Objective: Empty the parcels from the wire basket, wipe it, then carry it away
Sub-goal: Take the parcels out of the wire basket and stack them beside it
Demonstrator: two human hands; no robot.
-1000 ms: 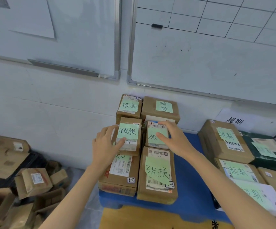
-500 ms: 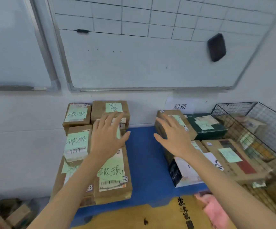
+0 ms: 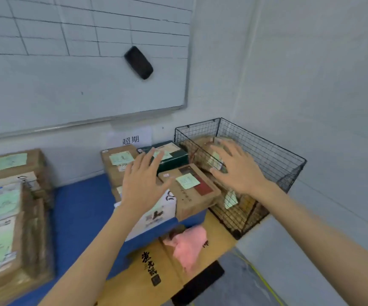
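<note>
Over wire basket w/ parcels, right hand hovers, fingers spread.

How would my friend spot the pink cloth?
Find the black wire basket in the corner. In front of it lies a yellow box with black writing. The pink cloth sits crumpled on it, the only soft, pink thing around.

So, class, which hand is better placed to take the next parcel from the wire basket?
The right hand: it is over the wire basket, just above a parcel inside. The left hand is over the boxes beside it.
</note>
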